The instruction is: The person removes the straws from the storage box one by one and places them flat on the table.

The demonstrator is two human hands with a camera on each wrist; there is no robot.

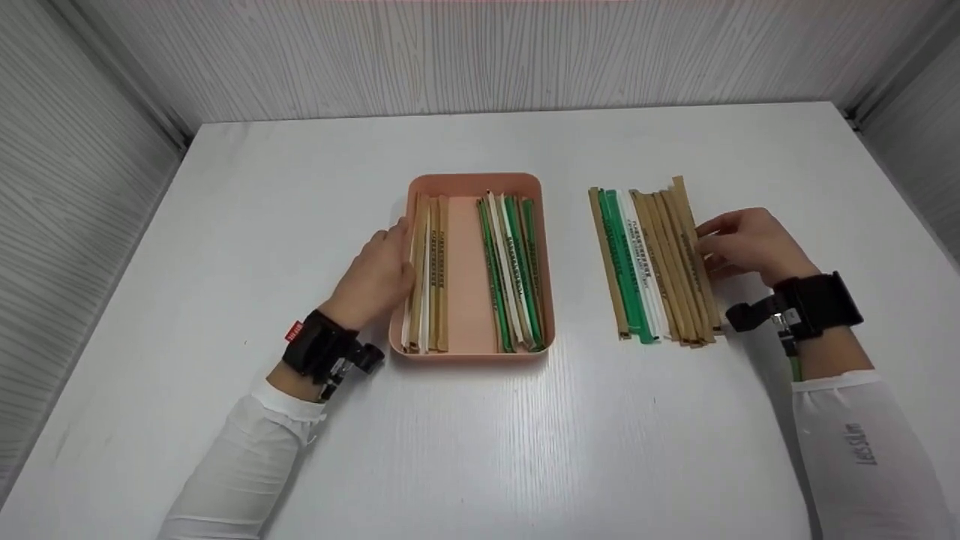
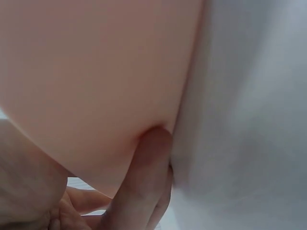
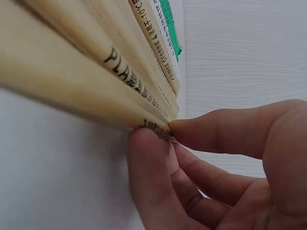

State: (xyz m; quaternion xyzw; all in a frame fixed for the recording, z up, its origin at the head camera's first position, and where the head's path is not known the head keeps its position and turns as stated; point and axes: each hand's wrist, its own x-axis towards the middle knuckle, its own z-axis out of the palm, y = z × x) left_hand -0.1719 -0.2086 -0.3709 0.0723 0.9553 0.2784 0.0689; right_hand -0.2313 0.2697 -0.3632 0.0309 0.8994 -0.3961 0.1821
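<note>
A pink tray [image 1: 466, 277] holds two groups of paper-wrapped straws: brown and white ones [image 1: 441, 270] along its left side, and green, white and brown ones [image 1: 517, 270] along its right. My left hand [image 1: 375, 274] grips the tray's left wall, a finger [image 2: 148, 163] pressing the outside of it in the left wrist view. To the right of the tray lies a row of brown, green and white wrapped straws [image 1: 656, 262]. At that row's right edge, my right hand [image 1: 750, 244] pinches a brown wrapped straw [image 3: 86, 91] between thumb and fingers.
Both tray and loose row sit on a white table [image 1: 480, 442]. A grey wood-grain panel [image 1: 487, 60] rises behind it, with more panels at left and right. Black camera straps [image 1: 817, 304] are on both wrists.
</note>
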